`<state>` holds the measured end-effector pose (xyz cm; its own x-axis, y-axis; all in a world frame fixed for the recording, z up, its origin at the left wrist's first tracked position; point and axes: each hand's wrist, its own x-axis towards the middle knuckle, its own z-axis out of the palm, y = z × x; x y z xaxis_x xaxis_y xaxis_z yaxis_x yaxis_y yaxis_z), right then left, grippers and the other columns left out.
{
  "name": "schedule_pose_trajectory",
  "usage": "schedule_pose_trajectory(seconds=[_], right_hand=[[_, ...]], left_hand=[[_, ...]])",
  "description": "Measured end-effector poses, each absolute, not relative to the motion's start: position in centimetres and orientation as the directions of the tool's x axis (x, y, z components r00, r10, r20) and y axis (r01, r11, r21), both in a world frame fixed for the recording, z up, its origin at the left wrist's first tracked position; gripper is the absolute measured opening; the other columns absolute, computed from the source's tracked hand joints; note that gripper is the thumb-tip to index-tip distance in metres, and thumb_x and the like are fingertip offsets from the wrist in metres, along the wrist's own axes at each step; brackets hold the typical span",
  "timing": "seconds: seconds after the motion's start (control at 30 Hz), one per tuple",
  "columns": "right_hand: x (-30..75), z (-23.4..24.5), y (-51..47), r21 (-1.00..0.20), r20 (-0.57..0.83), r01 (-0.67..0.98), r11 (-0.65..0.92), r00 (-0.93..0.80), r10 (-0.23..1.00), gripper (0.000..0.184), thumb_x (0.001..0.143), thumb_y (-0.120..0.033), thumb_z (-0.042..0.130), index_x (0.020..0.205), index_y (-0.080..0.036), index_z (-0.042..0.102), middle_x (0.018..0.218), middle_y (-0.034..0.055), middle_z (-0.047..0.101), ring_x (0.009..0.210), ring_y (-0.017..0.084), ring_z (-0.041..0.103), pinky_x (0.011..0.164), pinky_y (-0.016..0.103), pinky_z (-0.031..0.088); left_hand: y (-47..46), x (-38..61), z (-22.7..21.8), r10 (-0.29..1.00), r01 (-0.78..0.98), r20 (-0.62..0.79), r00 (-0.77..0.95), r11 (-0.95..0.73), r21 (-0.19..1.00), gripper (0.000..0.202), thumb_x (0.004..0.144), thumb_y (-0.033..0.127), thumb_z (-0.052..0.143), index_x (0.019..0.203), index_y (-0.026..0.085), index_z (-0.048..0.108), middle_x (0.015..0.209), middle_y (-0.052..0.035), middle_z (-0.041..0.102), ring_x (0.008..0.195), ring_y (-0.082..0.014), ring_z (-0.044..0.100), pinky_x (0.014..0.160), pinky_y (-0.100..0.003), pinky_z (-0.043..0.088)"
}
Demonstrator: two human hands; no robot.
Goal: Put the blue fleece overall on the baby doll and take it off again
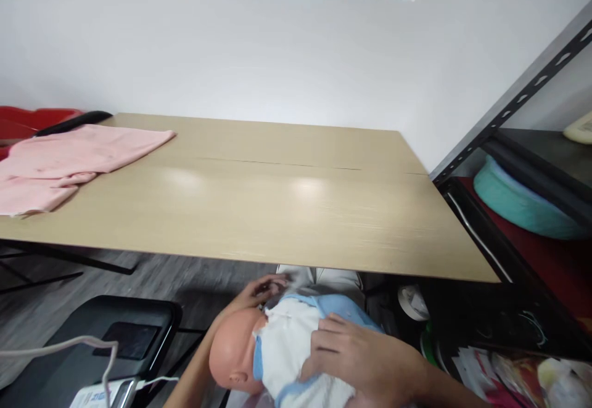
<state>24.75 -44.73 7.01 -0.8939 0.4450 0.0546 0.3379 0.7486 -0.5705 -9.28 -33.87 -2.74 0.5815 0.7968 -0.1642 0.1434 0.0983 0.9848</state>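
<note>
A baby doll (235, 349) lies across my lap below the table's front edge, its bare head toward the left. It wears a white top with light blue edging, and blue cloth (342, 309) covers its lower part. My left forearm runs under the doll's head, and my left hand (264, 289) curls at its far side, its fingertips partly blurred. Across the doll's white front, my right hand (340, 352) presses with bent fingers, holding it against me. The doll's face and legs are mostly hidden.
A wooden table (277, 211) spans the front, with pink cloth (78, 158) on its left. A black chair (69, 328) at lower left carries a phone (127, 339) and a cabled white device (104, 395). Shelving (509, 112) stands right, with a teal round item (522, 201).
</note>
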Motion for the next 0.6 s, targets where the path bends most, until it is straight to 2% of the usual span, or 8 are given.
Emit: schedule_pose_trajectory(seconds=[0.1, 0.17, 0.23, 0.3, 0.33, 0.37, 0.47, 0.6], right_hand=[[23.9, 5.4, -44.6, -0.525, 0.176, 0.224, 0.821, -0.916, 0.362, 0.039, 0.105, -0.04, 0.091, 0.143, -0.031, 0.085, 0.118, 0.0003, 0.088, 0.104, 0.023, 0.077, 0.107, 0.04, 0.059], [23.5, 4.7, -44.4, -0.495, 0.229, 0.2, 0.846, -0.909, 0.349, 0.02, 0.108, -0.031, 0.087, 0.127, -0.033, 0.088, 0.105, -0.0042, 0.086, 0.095, 0.02, 0.074, 0.104, 0.039, 0.058], [23.4, 4.5, -44.0, -0.425, 0.244, 0.192, 0.884, -0.917, 0.317, 0.016, 0.108, -0.025, 0.08, 0.113, -0.036, 0.089, 0.099, -0.0077, 0.086, 0.089, 0.018, 0.074, 0.099, 0.038, 0.061], [23.6, 4.7, -43.8, -0.311, 0.251, 0.171, 0.935, -0.934, 0.255, 0.024, 0.107, -0.021, 0.076, 0.102, -0.04, 0.088, 0.1, -0.0104, 0.089, 0.086, 0.018, 0.076, 0.092, 0.037, 0.064], [23.8, 4.8, -43.8, -0.252, 0.27, 0.174, 0.952, -0.932, 0.242, 0.026, 0.107, -0.018, 0.076, 0.098, -0.04, 0.087, 0.099, -0.0105, 0.089, 0.085, 0.017, 0.075, 0.09, 0.036, 0.064], [24.1, 4.7, -43.9, -0.202, 0.309, 0.187, 0.961, -0.919, 0.244, 0.027, 0.107, -0.016, 0.076, 0.096, -0.038, 0.086, 0.096, -0.0094, 0.087, 0.083, 0.017, 0.074, 0.088, 0.036, 0.065], [25.1, 3.9, -44.5, -0.117, 0.437, 0.299, 0.947, -0.841, 0.32, 0.026, 0.107, -0.009, 0.079, 0.09, -0.028, 0.079, 0.081, -0.0068, 0.075, 0.073, 0.015, 0.064, 0.086, 0.036, 0.065], [26.7, 0.3, -46.2, -0.031, 0.508, 0.373, 0.927, -0.793, 0.336, 0.036, 0.106, -0.016, 0.081, 0.075, -0.032, 0.073, 0.067, -0.0092, 0.067, 0.057, 0.016, 0.055, 0.072, 0.038, 0.067]], left_hand=[[-33.8, -12.4, -2.6, 0.818, 0.191, -0.172, 0.548, 0.077, 0.979, 0.05, 0.104, 0.075, 0.092, 0.143, 0.044, 0.088, 0.151, -0.0073, 0.085, 0.15, -0.0438, 0.075, 0.139, -0.069, 0.057], [-34.6, -12.9, -1.4, 0.736, 0.162, -0.111, 0.668, 0.002, 0.987, 0.058, 0.1, 0.07, 0.098, 0.154, 0.051, 0.085, 0.157, -0.0063, 0.082, 0.153, -0.0442, 0.074, 0.139, -0.067, 0.056], [-35.8, -11.7, -0.7, 0.563, 0.054, -0.006, 0.826, -0.069, 0.996, 0.081, 0.087, 0.069, 0.11, 0.161, 0.049, 0.083, 0.158, -0.0093, 0.081, 0.15, -0.0451, 0.077, 0.137, -0.065, 0.058], [-37.1, -9.3, -1.1, 0.373, -0.059, 0.107, 0.922, -0.14, 0.988, 0.105, 0.062, 0.069, 0.124, 0.157, 0.045, 0.086, 0.152, -0.0112, 0.082, 0.139, -0.0452, 0.081, 0.133, -0.065, 0.061], [-37.5, -8.0, -1.7, 0.365, -0.089, 0.147, 0.919, -0.172, 0.981, 0.108, 0.053, 0.069, 0.126, 0.151, 0.044, 0.089, 0.151, -0.0114, 0.081, 0.137, -0.0452, 0.08, 0.131, -0.064, 0.062], [-37.8, -6.9, -2.5, 0.39, -0.105, 0.175, 0.904, -0.195, 0.975, 0.106, 0.05, 0.07, 0.126, 0.146, 0.043, 0.09, 0.146, -0.0109, 0.082, 0.133, -0.0443, 0.08, 0.128, -0.063, 0.064], [-37.3, -5.1, -4.5, 0.504, -0.024, 0.127, 0.854, -0.205, 0.978, 0.089, 0.063, 0.068, 0.121, 0.141, 0.037, 0.091, 0.134, -0.0105, 0.084, 0.127, -0.0416, 0.079, 0.123, -0.063, 0.063], [-35.4, -5.6, -4.3, 0.548, 0.038, 0.09, 0.831, -0.219, 0.975, 0.061, 0.082, 0.059, 0.105, 0.132, 0.028, 0.088, 0.131, -0.0127, 0.084, 0.119, -0.038, 0.08, 0.117, -0.058, 0.065]])
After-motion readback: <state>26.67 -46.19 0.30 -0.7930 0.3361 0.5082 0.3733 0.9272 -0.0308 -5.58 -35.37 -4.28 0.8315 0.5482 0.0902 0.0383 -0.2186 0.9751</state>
